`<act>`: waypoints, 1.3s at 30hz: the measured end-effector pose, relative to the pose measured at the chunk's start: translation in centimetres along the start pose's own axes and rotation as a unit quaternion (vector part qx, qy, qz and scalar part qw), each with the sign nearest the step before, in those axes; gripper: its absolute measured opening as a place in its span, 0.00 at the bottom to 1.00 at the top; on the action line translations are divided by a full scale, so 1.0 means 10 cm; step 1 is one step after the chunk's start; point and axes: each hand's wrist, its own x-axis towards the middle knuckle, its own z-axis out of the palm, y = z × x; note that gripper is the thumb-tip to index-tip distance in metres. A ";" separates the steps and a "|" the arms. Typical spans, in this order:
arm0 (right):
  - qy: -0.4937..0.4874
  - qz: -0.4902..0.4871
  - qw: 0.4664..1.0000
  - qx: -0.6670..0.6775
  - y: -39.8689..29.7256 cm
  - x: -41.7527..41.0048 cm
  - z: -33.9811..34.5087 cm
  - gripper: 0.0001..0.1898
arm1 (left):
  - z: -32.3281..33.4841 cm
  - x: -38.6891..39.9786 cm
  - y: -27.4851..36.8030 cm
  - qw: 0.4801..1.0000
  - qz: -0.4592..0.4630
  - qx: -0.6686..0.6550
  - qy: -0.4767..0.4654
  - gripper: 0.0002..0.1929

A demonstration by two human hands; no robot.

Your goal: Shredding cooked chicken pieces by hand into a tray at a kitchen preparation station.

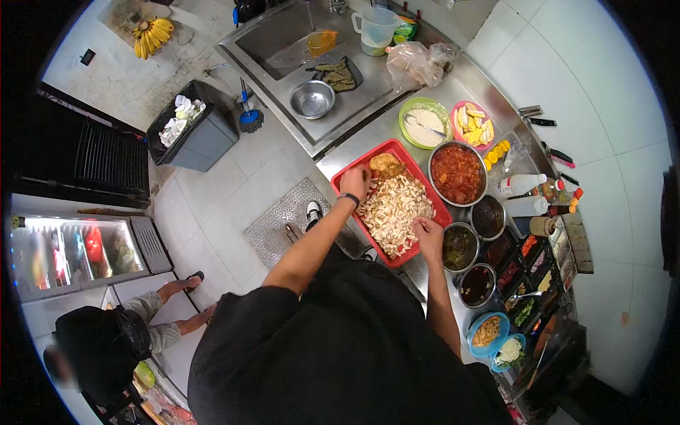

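Observation:
A red plastic tray [394, 146] on the steel counter holds a heap of pale shredded food [396, 210], perhaps mushroom or chicken. At its far end sits a golden-brown lump of food [387, 165]. My left hand [355, 183], with a dark band on the wrist, reaches over the tray's left side, fingers bent down among the shreds. Whether they grip any is hidden. Above the heap's right edge is my right hand [429, 236], thumb and fingertips drawn together. Anything between them is too small to make out.
Right of the tray stand a steel bowl of red sauce [458, 172] and several steel pots of dark sauce [487, 217]. Beyond it are a green bowl of batter [425, 118] and a sink [276, 42]. Another person [101, 345] stands at the left, near a bin [199, 141].

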 end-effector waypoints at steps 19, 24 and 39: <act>-0.080 -0.057 0.995 0.033 -0.61 -0.01 0.20 0.06 | -0.02 -0.83 0.76 0.946 0.013 -0.323 -0.034 0.05; -0.067 -0.111 0.989 -0.069 -0.50 -0.02 0.16 0.05 | -0.04 -0.90 0.84 0.964 0.052 -0.257 -0.043 0.09; 0.003 -0.079 0.992 -0.095 -0.44 0.08 0.01 0.08 | 0.06 -0.85 0.76 0.958 0.037 -0.280 -0.048 0.09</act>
